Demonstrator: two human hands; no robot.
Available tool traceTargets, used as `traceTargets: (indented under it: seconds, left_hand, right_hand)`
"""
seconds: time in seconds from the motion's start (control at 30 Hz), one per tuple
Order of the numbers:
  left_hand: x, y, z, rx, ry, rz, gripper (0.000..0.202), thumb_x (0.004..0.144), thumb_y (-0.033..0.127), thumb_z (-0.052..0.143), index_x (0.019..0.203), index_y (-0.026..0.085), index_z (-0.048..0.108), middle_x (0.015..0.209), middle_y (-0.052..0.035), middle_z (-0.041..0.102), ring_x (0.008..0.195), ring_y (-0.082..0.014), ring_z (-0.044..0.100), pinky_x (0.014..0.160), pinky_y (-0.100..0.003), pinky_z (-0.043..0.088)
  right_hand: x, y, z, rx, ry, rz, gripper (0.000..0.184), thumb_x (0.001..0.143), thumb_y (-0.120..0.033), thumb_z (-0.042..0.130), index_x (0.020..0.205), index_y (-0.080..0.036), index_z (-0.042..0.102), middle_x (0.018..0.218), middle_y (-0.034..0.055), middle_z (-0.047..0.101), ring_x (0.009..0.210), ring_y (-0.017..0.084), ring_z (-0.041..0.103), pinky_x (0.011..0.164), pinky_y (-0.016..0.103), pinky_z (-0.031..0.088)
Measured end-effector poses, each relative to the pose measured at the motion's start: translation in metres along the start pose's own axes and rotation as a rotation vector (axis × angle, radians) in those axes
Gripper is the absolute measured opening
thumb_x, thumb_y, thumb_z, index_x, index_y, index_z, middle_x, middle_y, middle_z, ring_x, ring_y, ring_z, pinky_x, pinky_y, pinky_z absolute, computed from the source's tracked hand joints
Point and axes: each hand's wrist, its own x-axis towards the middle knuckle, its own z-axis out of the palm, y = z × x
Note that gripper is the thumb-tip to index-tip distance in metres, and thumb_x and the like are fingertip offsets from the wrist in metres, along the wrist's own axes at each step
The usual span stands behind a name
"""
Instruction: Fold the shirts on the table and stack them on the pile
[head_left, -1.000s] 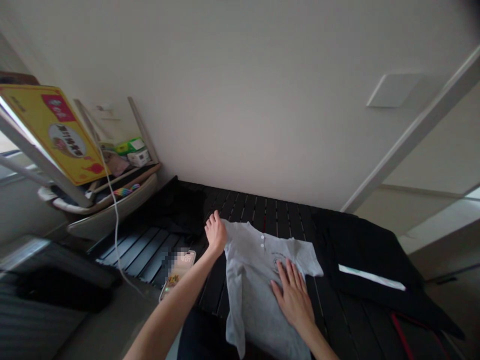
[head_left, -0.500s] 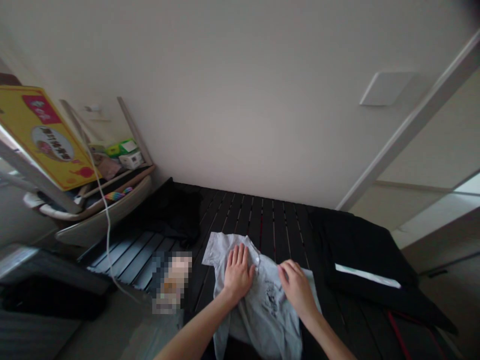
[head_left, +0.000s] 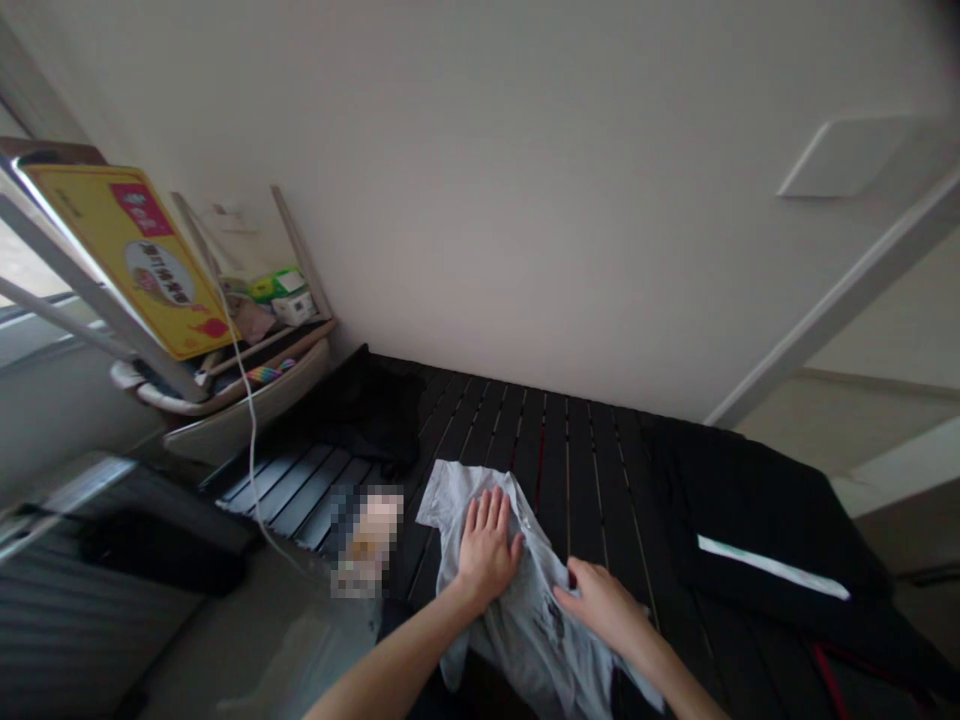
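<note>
Nothing can be read for certain. The yellow rectangular board (head_left: 127, 250) at far left has characters on a round white label (head_left: 157, 272), too small to read; the grey cotton T-shirt's (head_left: 517, 610) dark print (head_left: 553, 615) is crumpled.

Left hand (head_left: 486, 550): bare, five slender fingers, short nails. Left forearm (head_left: 397, 670): bare, no sleeve, tapering to wrist. Right hand (head_left: 604, 607): bare, matching. Right forearm (head_left: 675, 670): bare. Dark fabric (head_left: 427, 708): below left forearm, shadowed, garment type unclear.

The gray T-shirt (head_left: 525, 650) runs off the bottom edge, partly covered by the left hand (head_left: 487, 550) and right hand (head_left: 600, 605). Its print (head_left: 553, 618) is too creased to read. Just left of it, a pixelated patch (head_left: 367, 540) blurs whatever lies there.
</note>
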Motion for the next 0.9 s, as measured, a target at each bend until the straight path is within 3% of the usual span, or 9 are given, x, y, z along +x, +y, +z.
traceTargets:
  seconds: [0.1,0.17,0.3,0.4,0.5,0.6,0.7,0.77,0.9]
  left_hand:
    - [-0.003,-0.001,0.002,0.007,0.005,0.005,0.065,0.094,0.048,0.03,0.151,0.019,0.02,0.157,-0.0044,0.023,0.144,-0.027,0.016,0.116,-0.047,0.022]
    - [-0.003,-0.003,0.005,0.008,0.001,0.005,0.066,0.094,0.05,0.03,0.151,0.018,0.02,0.157,-0.0047,0.022,0.145,-0.027,0.015,0.117,-0.047,0.021]
    - [0.018,-0.001,0.015,-0.009,-0.029,-0.008,0.069,0.093,0.053,0.03,0.15,0.015,0.023,0.157,-0.0071,0.022,0.145,-0.0277,0.013,0.118,-0.046,0.018]
    - [0.05,0.005,0.025,-0.016,-0.055,-0.064,0.07,0.093,0.053,0.03,0.149,0.012,0.025,0.156,-0.0106,0.023,0.145,-0.0302,0.014,0.117,-0.049,0.018]
    - [0.076,0.009,0.034,-0.012,-0.056,-0.113,0.07,0.093,0.052,0.03,0.149,0.01,0.026,0.156,-0.0127,0.022,0.144,-0.0317,0.014,0.117,-0.051,0.016]
    - [0.089,0.008,0.041,-0.007,-0.039,-0.109,0.071,0.093,0.053,0.028,0.149,0.009,0.025,0.156,-0.0127,0.021,0.145,-0.0311,0.012,0.117,-0.05,0.014]
    - [0.096,0.002,0.043,-0.005,-0.03,-0.099,0.071,0.093,0.053,0.026,0.149,0.009,0.024,0.157,-0.0123,0.021,0.145,-0.0306,0.012,0.118,-0.049,0.013]
    - [0.102,-0.003,0.042,-0.012,-0.034,-0.08,0.072,0.093,0.054,0.025,0.149,0.01,0.024,0.157,-0.0115,0.021,0.145,-0.03,0.013,0.118,-0.048,0.014]
    - [0.119,-0.013,0.039,-0.031,-0.055,-0.044,0.071,0.093,0.056,0.022,0.149,0.013,0.024,0.156,-0.0095,0.024,0.144,-0.0277,0.016,0.118,-0.045,0.014]
  right_hand:
    - [0.0,0.005,-0.009,-0.04,0.007,-0.04,0.013,0.079,-0.014,0.051,0.071,-0.021,0.057,0.077,0.002,0.065,0.077,0.016,0.062,0.066,0.023,0.036]
    - [0.005,0.011,-0.024,-0.126,0.09,-0.059,0.017,0.08,-0.009,0.047,0.074,-0.021,0.058,0.081,0.0019,0.065,0.077,0.015,0.061,0.067,0.023,0.035]
    - [0.028,0.02,-0.064,-0.402,0.4,0.022,0.025,0.091,-0.015,0.038,0.092,-0.018,0.062,0.097,0.0084,0.065,0.081,0.019,0.061,0.071,0.029,0.039]
    - [0.047,0.018,-0.074,-0.555,0.63,0.051,0.036,0.091,-0.011,0.033,0.113,-0.013,0.061,0.122,0.0162,0.059,0.106,0.028,0.055,0.089,0.041,0.038]
    - [0.055,0.008,-0.048,-0.508,0.716,0.013,0.044,0.092,-0.019,0.034,0.132,-0.013,0.051,0.144,0.0169,0.043,0.127,0.032,0.041,0.102,0.048,0.031]
    - [0.053,-0.002,0.0,-0.429,0.617,-0.064,0.05,0.093,-0.036,0.035,0.138,-0.018,0.048,0.152,0.012,0.033,0.136,0.034,0.03,0.107,0.049,0.027]
    - [0.055,-0.001,0.035,-0.399,0.55,0.053,0.058,0.092,-0.048,0.036,0.142,-0.02,0.043,0.152,0.0143,0.031,0.138,0.038,0.027,0.108,0.053,0.024]
    - [0.063,0.006,0.041,-0.406,0.521,0.099,0.063,0.092,-0.052,0.036,0.145,-0.019,0.038,0.153,0.0161,0.03,0.14,0.039,0.023,0.109,0.056,0.019]
    - [0.09,0.022,0.026,-0.433,0.435,0.082,0.066,0.092,-0.056,0.032,0.149,-0.024,0.027,0.157,0.01,0.022,0.143,0.034,0.016,0.112,0.055,0.013]
